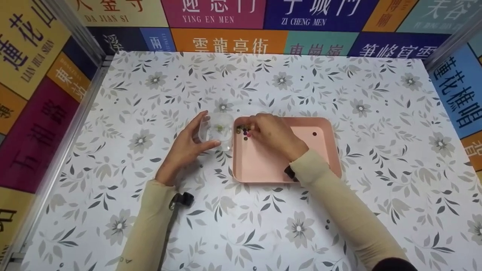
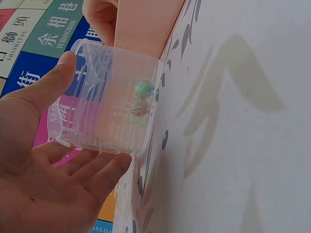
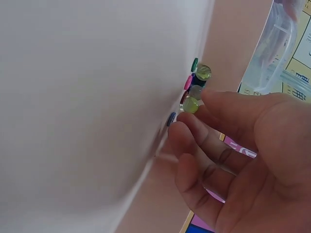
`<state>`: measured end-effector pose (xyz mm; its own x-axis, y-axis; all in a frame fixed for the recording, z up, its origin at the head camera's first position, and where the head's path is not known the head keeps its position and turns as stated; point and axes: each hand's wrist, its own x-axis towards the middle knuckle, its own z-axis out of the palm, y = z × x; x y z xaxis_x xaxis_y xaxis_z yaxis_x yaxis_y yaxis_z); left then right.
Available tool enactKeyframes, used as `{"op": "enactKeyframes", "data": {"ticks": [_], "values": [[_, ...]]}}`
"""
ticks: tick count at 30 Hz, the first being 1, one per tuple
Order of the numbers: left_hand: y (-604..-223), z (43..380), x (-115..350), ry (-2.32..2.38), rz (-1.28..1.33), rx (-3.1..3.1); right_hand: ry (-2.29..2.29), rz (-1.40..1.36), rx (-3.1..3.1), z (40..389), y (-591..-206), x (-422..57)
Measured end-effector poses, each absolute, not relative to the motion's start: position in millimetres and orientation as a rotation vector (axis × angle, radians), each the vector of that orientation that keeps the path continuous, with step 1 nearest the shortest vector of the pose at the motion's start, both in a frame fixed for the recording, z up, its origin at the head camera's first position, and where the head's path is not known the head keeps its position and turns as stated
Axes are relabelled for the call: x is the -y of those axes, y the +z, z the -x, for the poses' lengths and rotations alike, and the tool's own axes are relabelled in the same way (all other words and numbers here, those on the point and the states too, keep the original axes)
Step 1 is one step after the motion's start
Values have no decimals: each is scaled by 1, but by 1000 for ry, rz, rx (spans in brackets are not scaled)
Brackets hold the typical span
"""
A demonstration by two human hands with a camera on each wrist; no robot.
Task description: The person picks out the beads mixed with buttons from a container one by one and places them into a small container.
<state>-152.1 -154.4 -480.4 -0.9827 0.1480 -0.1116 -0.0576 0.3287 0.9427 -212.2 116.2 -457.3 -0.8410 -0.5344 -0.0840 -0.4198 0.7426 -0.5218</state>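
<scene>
Glass marbles [image 3: 203, 72] bunched in a corner of the pink tray [image 1: 263, 165]

The left hand [image 1: 184, 146] grips a clear plastic box [image 2: 97, 119], likely light and stiff, round its sides; other marbles [image 2: 144, 90] sit inside. The right hand [image 1: 276, 133] bends its fingers at the tray's far-left corner, by the bunch; whether they pinch a marble, I cannot tell. Hard and probably slippery, each marble is best pinched across its middle; flat discs [image 3: 188, 82] and the tray's side crowd it. Beyond rise lettered panels [image 1: 229, 41].
</scene>
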Motion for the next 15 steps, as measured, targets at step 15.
{"op": "enactKeyframes", "data": {"ticks": [15], "values": [[-474, 148, 154, 1700, -92, -2423, -724, 818, -2794, 208, -465, -117]]}}
